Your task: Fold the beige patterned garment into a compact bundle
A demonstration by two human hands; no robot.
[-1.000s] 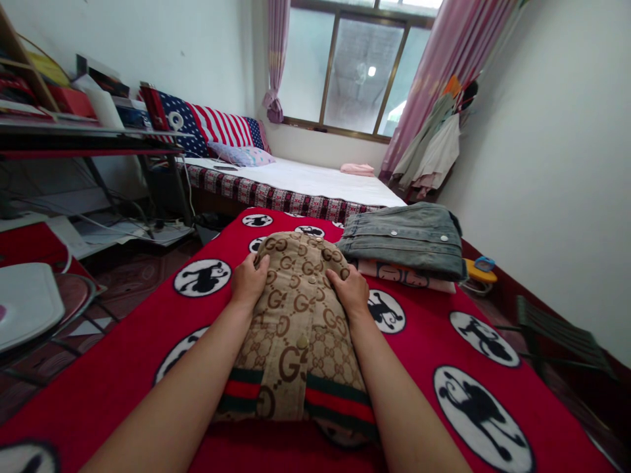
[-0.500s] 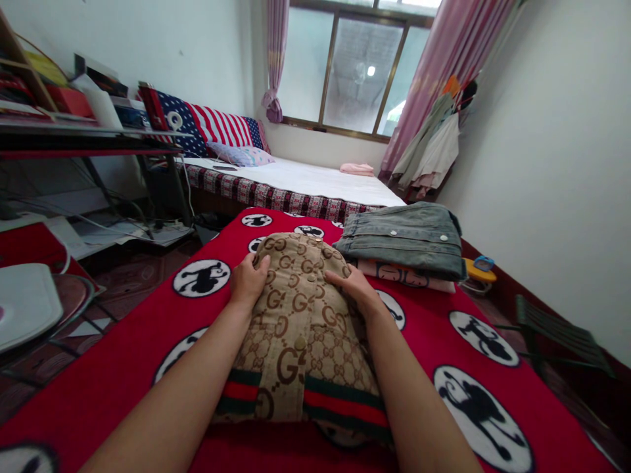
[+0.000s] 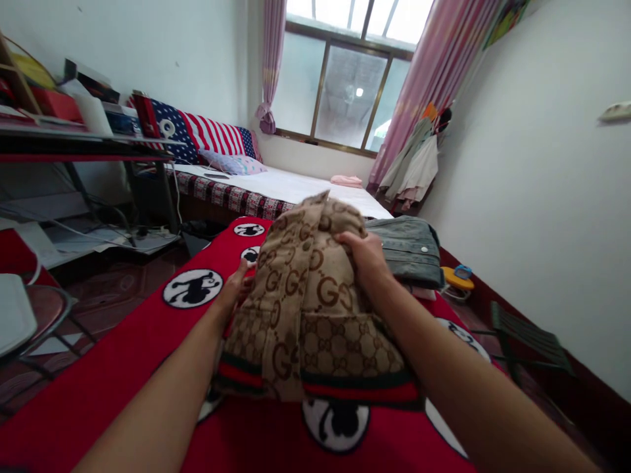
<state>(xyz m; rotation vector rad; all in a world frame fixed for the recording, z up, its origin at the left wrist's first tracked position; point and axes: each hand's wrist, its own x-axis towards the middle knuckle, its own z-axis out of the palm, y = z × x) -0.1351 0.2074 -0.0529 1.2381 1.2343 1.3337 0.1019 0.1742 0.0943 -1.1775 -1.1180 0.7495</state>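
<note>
A folded tan jacket with a brown letter pattern, a button front and green-red striped trim is tilted up over the red blanket. My right hand grips its upper right side, thumb on top and the other fingers hidden underneath. At the jacket's left edge is my left hand, its thumb raised and fingers loosely apart; their tips are partly hidden by the cloth. Just beyond my right hand lies a folded denim jacket, stacked on a pale garment.
A bed with a patterned side stands beyond the blanket, below a window. On the left are a cluttered desk and a round-seated chair. A yellow stool and a dark folding stool stand at the right.
The tan jacket has been lifted and tilted, its lower edge off the blanket. My left hand has released its top left side and moved down along the edge. My right hand still grips it.
</note>
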